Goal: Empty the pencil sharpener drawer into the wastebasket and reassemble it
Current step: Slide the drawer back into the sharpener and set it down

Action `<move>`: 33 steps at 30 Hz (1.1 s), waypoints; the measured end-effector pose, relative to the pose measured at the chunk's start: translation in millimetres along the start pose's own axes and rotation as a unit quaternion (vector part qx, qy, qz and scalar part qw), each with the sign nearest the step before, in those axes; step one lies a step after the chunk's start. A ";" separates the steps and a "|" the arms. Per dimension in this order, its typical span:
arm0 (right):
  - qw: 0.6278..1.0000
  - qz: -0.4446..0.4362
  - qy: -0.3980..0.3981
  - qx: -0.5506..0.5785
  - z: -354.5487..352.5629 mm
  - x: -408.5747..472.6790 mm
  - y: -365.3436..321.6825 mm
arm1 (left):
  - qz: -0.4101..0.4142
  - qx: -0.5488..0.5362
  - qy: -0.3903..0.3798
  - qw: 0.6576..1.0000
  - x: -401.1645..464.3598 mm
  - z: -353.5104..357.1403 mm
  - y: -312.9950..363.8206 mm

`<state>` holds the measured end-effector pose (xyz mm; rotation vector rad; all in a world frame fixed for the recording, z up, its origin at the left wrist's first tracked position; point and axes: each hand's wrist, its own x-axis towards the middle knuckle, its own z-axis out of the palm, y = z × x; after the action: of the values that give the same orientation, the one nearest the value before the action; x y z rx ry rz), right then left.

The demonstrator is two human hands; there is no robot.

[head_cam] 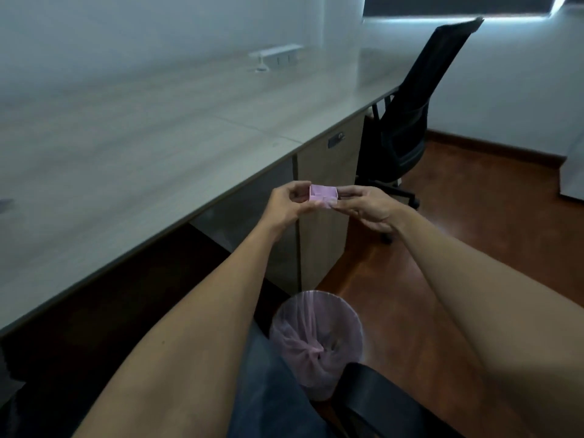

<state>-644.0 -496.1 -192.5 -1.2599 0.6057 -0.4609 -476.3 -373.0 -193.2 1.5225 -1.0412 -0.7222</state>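
- Along the left of the view, a long pale wood-grain tabletop (132,147) runs toward the far wall; a white socket unit (276,55) stands on it at the far end, well apart from both hands.
- Beneath the tabletop edge, a cabinet (328,197) with a dark handle plate stands behind the hands as seen from the head camera.
- A black office chair (407,121) stands beyond the cabinet on the reddish-brown floor (474,248), its back tilted toward the tabletop.
- Both bare forearms reach forward from the bottom of the frame and meet near the middle.
- A round wastebasket (316,339) with a pale pink liner bunched at its centre sits on the floor below the forearms, beside a black armrest at the lower edge and a denim-clad leg.
- Left hand (289,203): grip clamped on the left end of the pink drawer, fingers curled round it.
- Right hand (366,207): grip pinched on the right end of the same drawer, thumb and fingertips at its side.
- The pink drawer (324,195), a small open box, is held in the air between the two hands, open side facing the camera, above and beyond the wastebasket. Its contents cannot be told.
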 end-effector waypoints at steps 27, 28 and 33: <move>0.948 -0.155 -0.266 -0.082 298.7 47.4 -191.7 | 0.093 0.064 0.248 0.962 -91.9 -281.3 182.9; 0.945 -0.154 -0.276 -0.083 313.3 49.5 -189.1 | 0.090 0.069 0.259 0.959 -100.3 -292.1 181.6; 0.924 -0.146 -0.339 -0.097 393.9 57.7 -173.7 | 0.072 0.087 0.335 0.935 -148.4 -347.1 168.3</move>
<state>-342.7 -286.2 39.5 -1.5962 -0.1330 -0.1805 -275.3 -89.9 31.0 1.6497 -0.6890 0.0181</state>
